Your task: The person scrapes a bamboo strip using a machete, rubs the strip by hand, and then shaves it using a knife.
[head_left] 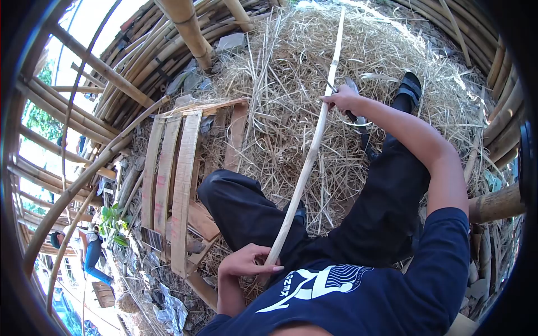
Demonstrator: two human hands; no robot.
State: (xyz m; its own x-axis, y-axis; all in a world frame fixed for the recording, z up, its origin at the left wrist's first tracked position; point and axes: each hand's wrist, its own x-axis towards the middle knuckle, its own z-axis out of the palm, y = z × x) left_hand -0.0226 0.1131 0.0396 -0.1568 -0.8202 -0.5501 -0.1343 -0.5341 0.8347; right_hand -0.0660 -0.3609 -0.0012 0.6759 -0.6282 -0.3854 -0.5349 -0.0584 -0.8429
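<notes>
A long pale bamboo strip slants from my lap to far out over the shavings. My left hand is closed around its lower end, close to my shirt. Farther along the strip, my right hand grips a knife by its dark handle. The thin blade juts up and left beyond my fingers, across or right beside the strip. Whether its edge touches the strip cannot be made out. My thumb or fingertip rests at the strip there.
Bamboo shavings cover the ground around my legs. To the left stands a wooden slat crate. Bamboo poles are stacked behind and along the sides. A person bends over outside at far left.
</notes>
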